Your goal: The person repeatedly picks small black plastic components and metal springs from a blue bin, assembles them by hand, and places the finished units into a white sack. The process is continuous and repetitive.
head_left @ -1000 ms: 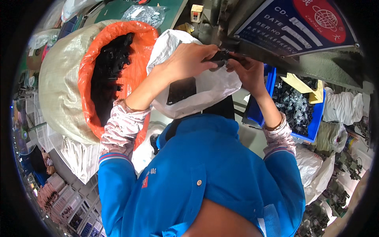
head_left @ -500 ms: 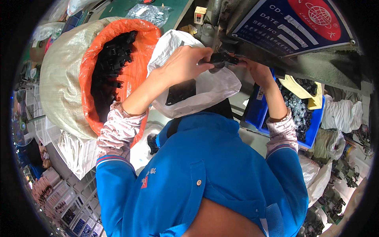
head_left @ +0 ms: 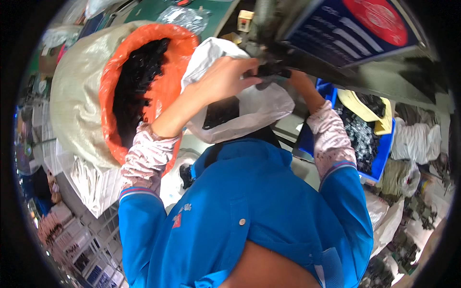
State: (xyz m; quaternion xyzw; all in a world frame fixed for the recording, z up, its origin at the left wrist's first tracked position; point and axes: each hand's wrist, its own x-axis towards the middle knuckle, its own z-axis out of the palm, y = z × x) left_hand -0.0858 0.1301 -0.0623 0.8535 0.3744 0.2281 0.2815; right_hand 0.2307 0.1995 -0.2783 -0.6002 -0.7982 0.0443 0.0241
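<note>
My left hand (head_left: 230, 74) grips the left end of a dark black part (head_left: 271, 72) with thumb and fingers, above a white bag. The part looks elongated and is blurred. My right hand (head_left: 301, 85) reaches to the part's right end, beneath the machine's overhang; its fingers are smeared and partly hidden. Below the left hand, the white bag (head_left: 266, 113) stands open, with black pieces (head_left: 221, 113) inside. To the left lies a woven sack with an orange liner (head_left: 185, 72), which holds many black plastic pieces (head_left: 137, 72).
The machine body with a blue plate (head_left: 353, 31) overhangs at upper right. A blue bin (head_left: 386, 149) of small dark and shiny parts, with a yellow scoop-like tray (head_left: 383, 122), stands at right. A clear plastic bag (head_left: 185, 19) lies on the green table (head_left: 218, 9) at the back.
My right hand and forearm have moved inward and forward, deeper under the machine. The left hand keeps its hold on the black part, almost in the same place. The view has shifted slightly.
</note>
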